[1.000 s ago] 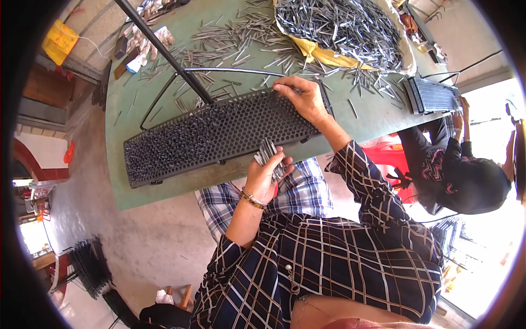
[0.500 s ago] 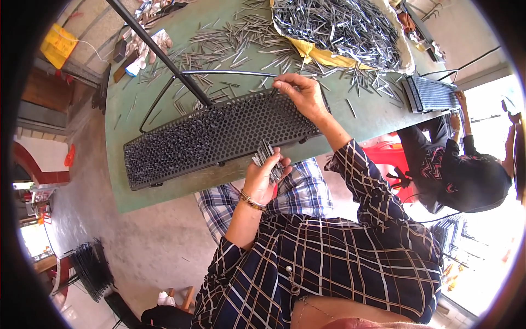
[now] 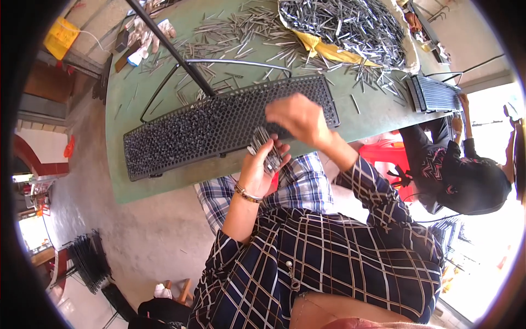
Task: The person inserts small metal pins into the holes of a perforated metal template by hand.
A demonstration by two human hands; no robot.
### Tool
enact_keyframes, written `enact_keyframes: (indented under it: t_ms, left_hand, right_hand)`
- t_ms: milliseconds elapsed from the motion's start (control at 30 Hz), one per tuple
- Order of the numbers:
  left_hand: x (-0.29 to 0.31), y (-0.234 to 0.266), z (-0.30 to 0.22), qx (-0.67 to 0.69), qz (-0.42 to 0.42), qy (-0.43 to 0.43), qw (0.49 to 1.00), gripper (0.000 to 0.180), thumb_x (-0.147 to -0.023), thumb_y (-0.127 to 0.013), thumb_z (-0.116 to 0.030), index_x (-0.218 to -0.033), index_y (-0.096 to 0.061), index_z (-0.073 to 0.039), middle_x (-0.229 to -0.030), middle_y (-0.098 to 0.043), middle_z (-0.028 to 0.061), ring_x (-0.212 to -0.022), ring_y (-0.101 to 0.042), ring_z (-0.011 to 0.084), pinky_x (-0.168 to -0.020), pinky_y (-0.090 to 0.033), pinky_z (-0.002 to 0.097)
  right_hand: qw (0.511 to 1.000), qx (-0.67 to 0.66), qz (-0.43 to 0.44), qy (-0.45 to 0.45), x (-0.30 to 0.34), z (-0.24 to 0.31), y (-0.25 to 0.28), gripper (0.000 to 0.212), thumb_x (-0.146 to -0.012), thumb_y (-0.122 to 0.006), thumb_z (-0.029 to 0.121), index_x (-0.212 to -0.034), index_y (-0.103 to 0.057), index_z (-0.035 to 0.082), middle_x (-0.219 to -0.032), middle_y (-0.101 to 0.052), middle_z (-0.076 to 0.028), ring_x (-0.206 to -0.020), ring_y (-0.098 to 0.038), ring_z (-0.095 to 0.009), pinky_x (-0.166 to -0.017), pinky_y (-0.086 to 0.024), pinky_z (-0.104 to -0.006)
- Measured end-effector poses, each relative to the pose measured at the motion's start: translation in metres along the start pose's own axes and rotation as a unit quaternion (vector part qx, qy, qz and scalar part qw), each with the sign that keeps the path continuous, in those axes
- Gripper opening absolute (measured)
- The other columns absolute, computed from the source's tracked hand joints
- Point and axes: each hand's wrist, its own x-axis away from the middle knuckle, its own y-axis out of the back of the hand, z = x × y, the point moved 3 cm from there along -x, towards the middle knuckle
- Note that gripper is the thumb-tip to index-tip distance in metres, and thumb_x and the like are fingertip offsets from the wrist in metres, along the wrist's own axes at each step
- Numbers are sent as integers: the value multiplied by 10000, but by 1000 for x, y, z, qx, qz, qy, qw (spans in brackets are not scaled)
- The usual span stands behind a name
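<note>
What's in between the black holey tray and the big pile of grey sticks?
In the head view, loose grey sticks lie scattered on the green table there, and a curved black rod arches behind the tray.

The metal strips look glossy — the tray matt, tabletop smooth.

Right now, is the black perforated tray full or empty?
Partly full: the tray has strips crowding its left part, bare holes at right.
</note>
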Motion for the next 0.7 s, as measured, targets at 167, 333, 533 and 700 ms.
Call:
enact_keyframes:
  t_ms: [167,333,533,700]
  left_hand:
    - [-7,12,-10,8,6,0,1000,178,-890,-554,-181,-1014,-600,-63,-946,-628,39,-832,-617,155,-701,-523,310]
    - [-3,7,-10,14,-5,-2,1000,161,-877,-569,-154,-1007,-596,-63,-936,-632,49,-782,-630,155,-611,-537,270]
    - [5,-7,-9,-129,2,-43,991,196,-895,-553,-147,-1051,-565,-29,-956,-623,82,-846,-643,196,-726,-565,340]
    - [7,-14,-9,-126,8,-52,991,207,-878,-586,-144,-1044,-564,-23,-956,-615,64,-865,-637,204,-727,-564,344]
  right_hand:
    - [986,60,82,130,42,38,-11,430,-602,-677,170,-1011,-631,48,-1062,-604,-85,-906,-592,-222,-768,-473,-344]
    - [998,-6,44,-38,45,37,-4,275,-724,-713,197,-951,-655,54,-993,-625,-75,-927,-593,-235,-799,-454,-352]
    - [902,-234,69,-357,42,-3,-19,241,-763,-727,208,-831,-680,-19,-803,-657,-99,-684,-602,-132,-596,-475,-265]
    - [793,-348,96,-490,41,-9,-18,162,-792,-688,112,-861,-668,-34,-789,-648,-43,-720,-579,-94,-652,-470,-238]
